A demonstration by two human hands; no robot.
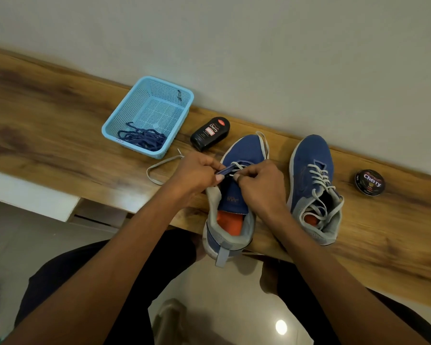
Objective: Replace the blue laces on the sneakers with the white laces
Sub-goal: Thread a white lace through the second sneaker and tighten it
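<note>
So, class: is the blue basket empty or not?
Not empty: the blue basket holds a tangled pile of blue laces in its near corner.

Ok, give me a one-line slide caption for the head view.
Both hands thread a white lace through the near sneaker; blue laces lie in the basket.

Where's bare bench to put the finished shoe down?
Bare wood left of the basket, and a smaller patch on the bench between the right shoe and the polish tin. Crowded around both hands, polish bottle and loose white lace.
</note>
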